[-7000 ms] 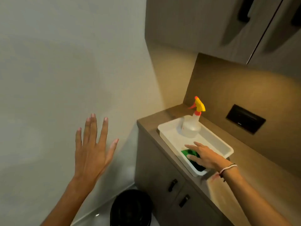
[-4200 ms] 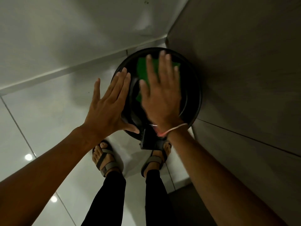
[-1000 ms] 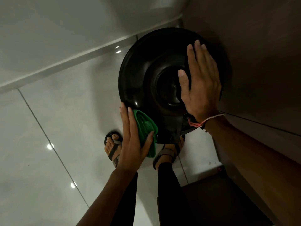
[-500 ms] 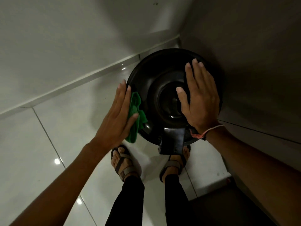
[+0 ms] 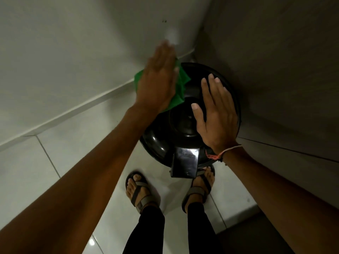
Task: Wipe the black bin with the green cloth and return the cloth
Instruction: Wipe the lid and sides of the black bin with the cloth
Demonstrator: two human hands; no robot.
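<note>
The round black bin (image 5: 165,143) stands on the floor in the corner, seen from above, with its pedal (image 5: 184,165) toward my feet. My left hand (image 5: 157,83) presses the green cloth (image 5: 180,88) flat against the bin's far left rim; the cloth shows on both sides of the hand, and the fingers are blurred. My right hand (image 5: 215,114) lies flat on the right side of the lid, fingers apart, holding nothing.
A white wall (image 5: 73,52) runs behind the bin on the left, and a grey cabinet side (image 5: 284,70) rises close on the right. My two sandalled feet (image 5: 141,193) stand on glossy white floor tiles (image 5: 55,162) just before the pedal.
My left hand has slid the cloth from the bin's near left edge up around the rim to its far left side. The right hand has stayed on the lid.
</note>
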